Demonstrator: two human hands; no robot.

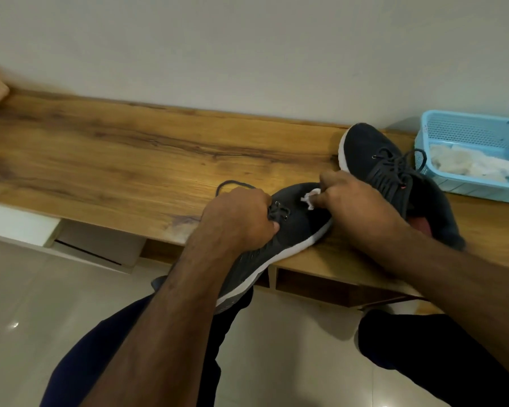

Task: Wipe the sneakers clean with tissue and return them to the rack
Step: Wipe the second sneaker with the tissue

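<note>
Left hand [241, 218] grips near sneaker [294, 227] at laces, frame center. Right hand [356, 204] pinches tissue [309, 198] against its toe. Second sneaker [394, 177] right, beside blue basket [453, 183].

One dark grey, white-soled sneaker [294, 227] lay tilted over the tabletop [130, 160] edge, crumpled white tissue [309, 198] on its toe; its mate [391, 171] rested behind.
</note>
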